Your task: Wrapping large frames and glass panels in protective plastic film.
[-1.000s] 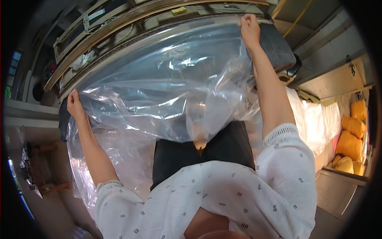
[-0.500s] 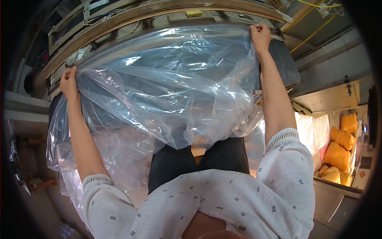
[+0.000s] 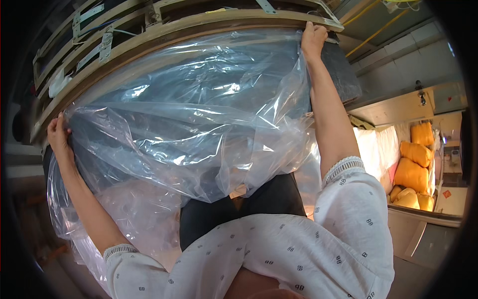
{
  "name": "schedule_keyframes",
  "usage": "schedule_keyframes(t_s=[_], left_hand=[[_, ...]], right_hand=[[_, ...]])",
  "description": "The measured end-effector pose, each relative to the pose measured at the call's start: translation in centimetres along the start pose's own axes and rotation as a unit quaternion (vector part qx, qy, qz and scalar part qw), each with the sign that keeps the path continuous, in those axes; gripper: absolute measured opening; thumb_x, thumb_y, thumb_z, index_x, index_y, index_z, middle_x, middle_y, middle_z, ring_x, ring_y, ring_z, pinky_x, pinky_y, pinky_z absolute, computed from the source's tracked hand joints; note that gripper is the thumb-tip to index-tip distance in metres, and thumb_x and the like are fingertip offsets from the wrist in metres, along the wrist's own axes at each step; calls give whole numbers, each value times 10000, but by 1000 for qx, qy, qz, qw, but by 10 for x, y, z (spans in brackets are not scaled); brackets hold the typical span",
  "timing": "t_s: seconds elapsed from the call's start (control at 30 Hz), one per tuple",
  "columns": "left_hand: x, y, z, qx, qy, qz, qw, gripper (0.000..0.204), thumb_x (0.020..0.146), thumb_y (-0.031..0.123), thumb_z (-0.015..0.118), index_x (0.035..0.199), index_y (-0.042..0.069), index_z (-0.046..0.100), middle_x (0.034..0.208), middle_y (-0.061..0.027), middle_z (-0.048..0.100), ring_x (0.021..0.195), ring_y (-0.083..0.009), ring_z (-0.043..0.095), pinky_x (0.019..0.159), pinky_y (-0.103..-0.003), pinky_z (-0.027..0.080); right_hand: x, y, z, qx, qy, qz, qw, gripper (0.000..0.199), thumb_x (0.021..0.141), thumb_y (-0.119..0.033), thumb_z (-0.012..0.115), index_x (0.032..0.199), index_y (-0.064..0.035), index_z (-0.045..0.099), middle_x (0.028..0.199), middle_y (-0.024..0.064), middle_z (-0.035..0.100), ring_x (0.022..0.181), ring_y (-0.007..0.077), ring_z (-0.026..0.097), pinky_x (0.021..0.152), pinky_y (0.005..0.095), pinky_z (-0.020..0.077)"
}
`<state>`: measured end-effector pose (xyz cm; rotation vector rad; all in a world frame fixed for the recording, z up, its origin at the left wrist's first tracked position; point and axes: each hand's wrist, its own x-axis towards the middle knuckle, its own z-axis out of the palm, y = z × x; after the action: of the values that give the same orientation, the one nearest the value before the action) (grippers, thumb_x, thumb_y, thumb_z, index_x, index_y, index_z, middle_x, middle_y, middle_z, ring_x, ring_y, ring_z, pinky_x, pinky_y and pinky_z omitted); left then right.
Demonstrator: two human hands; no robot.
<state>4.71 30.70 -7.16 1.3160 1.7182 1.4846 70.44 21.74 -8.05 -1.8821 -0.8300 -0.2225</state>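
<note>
A large clear plastic sheet is stretched across a dark work surface, smooth at the far side and loosely crumpled towards my body. My left hand is closed at the sheet's far left corner, its fingertips against a long wooden bar. At the far right corner, my right hand pinches the sheet's edge just under the same bar. Between the two hands, the sheet's far edge runs along the bar. Its near folds hang down over my lap and to the left.
The bar is part of a slatted wooden frame with metal brackets. Beyond my right arm, a lit opening shows orange bundles and white cloth. Yellow cords hang at the upper right.
The wooden bar and frame now sit nearer in the picture, closer to the sheet's far edge. Both hands appear further left, the left one also lower, still at the sheet's corners.
</note>
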Motion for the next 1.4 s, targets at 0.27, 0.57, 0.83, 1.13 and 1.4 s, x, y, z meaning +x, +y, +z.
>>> schedule_keyframes(t_s=[0.27,0.57,0.83,1.13,1.4], left_hand=[[-7,-12,5,199,-30,207,957,310,829,318,602,934,27,577,839,-26,573,743,-83,501,662,-179,384],[-117,27,-59,184,-178,110,960,374,827,294,601,1099,39,576,1000,-79,602,933,-145,541,813,-254,413],[-159,-61,-188,522,146,-102,834,392,877,369,423,1075,66,574,1089,-156,571,1034,-334,515,897,-439,373],[-331,-212,-85,74,-165,-181,967,329,889,275,457,1087,32,556,1102,-155,558,1012,-258,524,876,-384,409],[-294,-172,-85,-29,-254,-301,919,235,849,243,529,909,33,616,794,-96,630,711,-157,612,647,-288,495]], right_hand=[[-6,-9,-12,61,93,-79,991,320,845,-301,460,886,16,459,1016,213,447,927,364,466,838,408,367],[-90,-41,-91,40,-356,-338,870,326,842,-248,501,1085,-33,530,1152,142,506,1096,289,463,924,344,359],[-93,-24,-133,-70,-396,-416,815,398,874,-175,403,1250,-51,439,1321,128,398,1229,293,352,1020,352,245],[-76,-2,-101,-73,-433,-457,774,439,900,-230,354,1293,-39,387,1354,141,348,1262,303,302,1038,371,201],[-35,52,-96,-110,-428,-484,755,529,918,-356,299,1321,-17,337,1369,153,325,1287,290,266,1041,365,185]])
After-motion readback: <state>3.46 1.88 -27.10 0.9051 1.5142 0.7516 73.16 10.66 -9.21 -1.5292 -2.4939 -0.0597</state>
